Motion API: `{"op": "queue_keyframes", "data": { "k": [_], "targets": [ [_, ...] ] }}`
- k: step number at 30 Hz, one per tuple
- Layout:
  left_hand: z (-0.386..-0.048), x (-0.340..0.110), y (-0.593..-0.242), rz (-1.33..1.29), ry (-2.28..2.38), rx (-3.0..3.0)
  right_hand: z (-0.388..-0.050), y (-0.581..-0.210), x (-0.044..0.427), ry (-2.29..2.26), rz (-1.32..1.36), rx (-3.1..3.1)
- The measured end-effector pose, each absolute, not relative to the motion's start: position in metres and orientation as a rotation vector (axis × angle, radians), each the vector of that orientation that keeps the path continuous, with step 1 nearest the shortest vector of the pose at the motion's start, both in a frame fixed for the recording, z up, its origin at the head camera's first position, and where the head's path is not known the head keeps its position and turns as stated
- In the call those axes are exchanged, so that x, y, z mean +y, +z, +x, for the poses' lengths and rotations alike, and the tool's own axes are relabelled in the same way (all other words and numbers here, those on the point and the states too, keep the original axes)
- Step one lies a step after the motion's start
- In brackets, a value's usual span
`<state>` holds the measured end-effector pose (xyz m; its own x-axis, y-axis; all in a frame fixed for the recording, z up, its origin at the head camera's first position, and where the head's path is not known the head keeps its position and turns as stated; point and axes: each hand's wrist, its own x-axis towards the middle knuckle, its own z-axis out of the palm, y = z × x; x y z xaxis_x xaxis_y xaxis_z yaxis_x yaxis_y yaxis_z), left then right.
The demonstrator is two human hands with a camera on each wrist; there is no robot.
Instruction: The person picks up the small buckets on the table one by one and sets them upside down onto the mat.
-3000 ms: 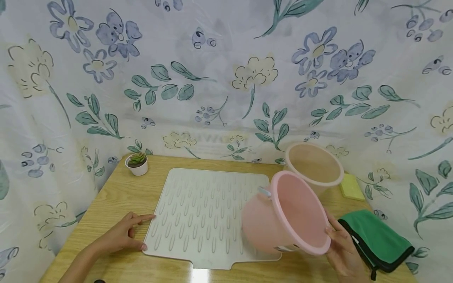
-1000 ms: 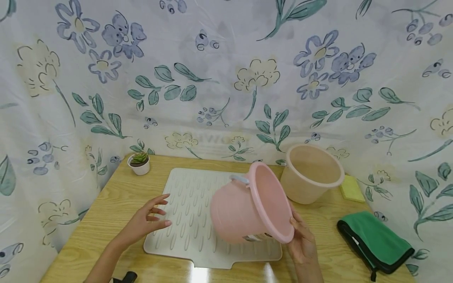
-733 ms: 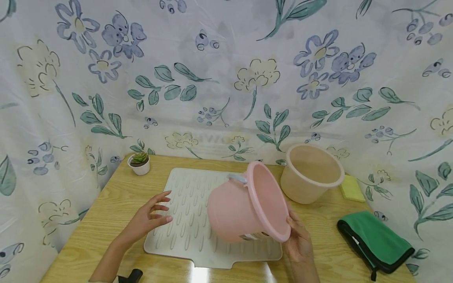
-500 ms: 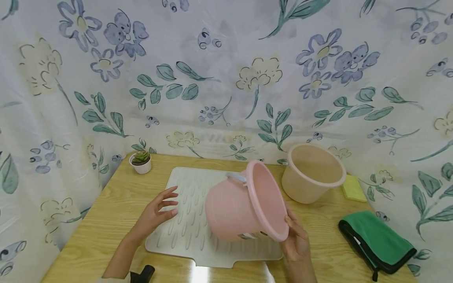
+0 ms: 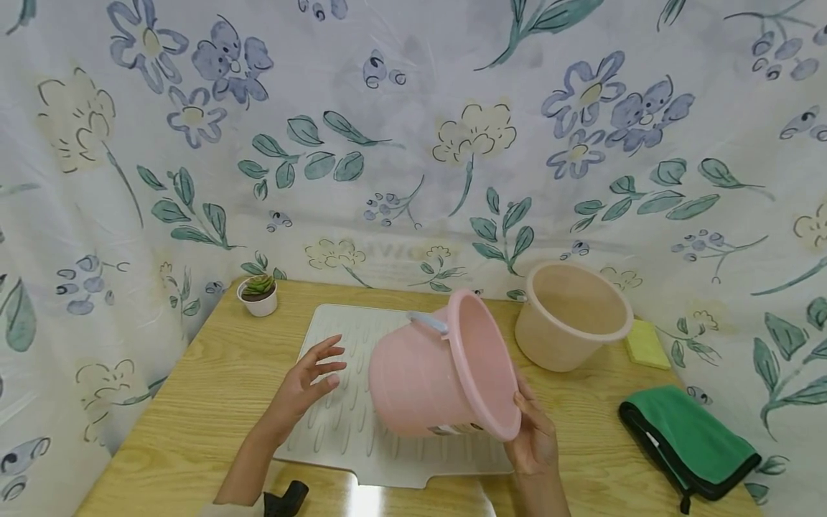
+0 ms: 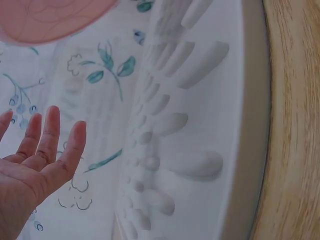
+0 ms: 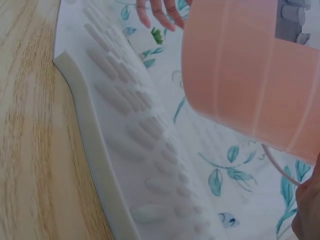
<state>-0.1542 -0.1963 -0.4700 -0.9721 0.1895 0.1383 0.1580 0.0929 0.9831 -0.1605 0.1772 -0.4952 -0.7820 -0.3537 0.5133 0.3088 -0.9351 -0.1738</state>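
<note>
One patterned sheet [image 5: 413, 129] hangs behind everything, printed with blue and cream flowers and green leaves; faint lettering [image 5: 403, 250] shows low on it, too pale to read. In front stands one wood-grain worktop [image 5: 194, 409]. On it lies one white tray [image 5: 390, 467] with rows of raised oval ridges and a tab along its near edge.

Two buckets are in view. The pink bucket [image 5: 420, 380] is held in the air over the tray, its base clear of the ridges, tilted so that its mouth faces right; a pale blue grip [image 5: 426, 321] sits at its rim. The beige bucket [image 5: 555, 341] stands upright at the back right of the worktop.

One green cloth item [image 5: 691, 438] with black edging lies folded at the right; a small white tag shows on its edge, its writing too small to make out.

There are two hands. The right hand [image 5: 538, 439] grasps the pink bucket by its rim. The left hand [image 5: 309, 377] is released, fingers spread, over the tray and apart from the pink bucket.

One yellow pad [image 5: 647, 345] lies just beside the beige bucket, and one potted succulent [image 5: 260, 296] stands at the back left. Smallest is the printed label [image 5: 452, 429] on the pink bucket, its words unreadable.
</note>
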Motion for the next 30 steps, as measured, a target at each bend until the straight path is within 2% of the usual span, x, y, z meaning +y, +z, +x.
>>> {"op": "queue_keyframes", "data": {
  "k": [14, 30],
  "targets": [
    [-0.157, -0.182, -0.479, 0.448, 2.180, 2.185, -0.160, -0.500, 0.163, -2.654, -0.846, 0.082],
    [-0.148, -0.161, -0.487, 0.463, 2.295, 2.089, -0.156, -0.498, 0.155, -2.686, -0.786, 0.133]
  ]
}}
